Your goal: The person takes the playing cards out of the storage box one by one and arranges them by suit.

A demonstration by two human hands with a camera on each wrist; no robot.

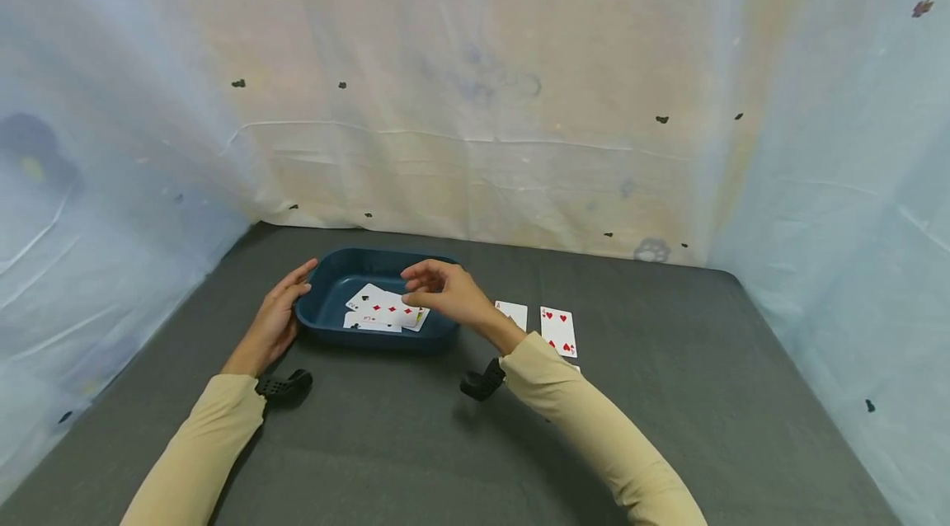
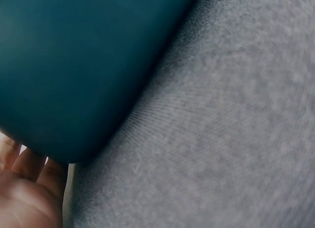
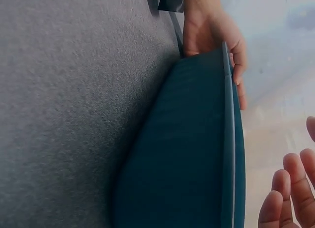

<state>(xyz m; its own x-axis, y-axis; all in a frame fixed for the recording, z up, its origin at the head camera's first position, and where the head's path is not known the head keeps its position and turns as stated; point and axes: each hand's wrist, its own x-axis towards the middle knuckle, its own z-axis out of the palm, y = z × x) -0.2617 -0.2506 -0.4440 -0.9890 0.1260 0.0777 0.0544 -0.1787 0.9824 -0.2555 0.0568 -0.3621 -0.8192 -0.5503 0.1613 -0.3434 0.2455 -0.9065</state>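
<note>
A dark blue plastic basin (image 1: 341, 334) holds several overlapping playing cards. Uppermost among them is a red diamonds card (image 1: 382, 310); a black-suited card (image 1: 364, 295) shows behind it. My left hand (image 1: 275, 320) rests against the basin's left end, fingers extended along its outer wall, as the left wrist view also shows. Over the basin's right part hovers my right hand (image 1: 444, 291), its fingers loosely bent with nothing between them. In the right wrist view, these fingertips (image 3: 293, 181) appear apart from the rim.
To the right of the basin lie a hearts card (image 1: 558, 331) and another card (image 1: 512, 312), partly covered by my right wrist. A sliver of white shows beside the right sleeve. Dark grey cloth (image 1: 371, 443) covers the table; a pale patterned curtain (image 1: 475, 163) hangs behind.
</note>
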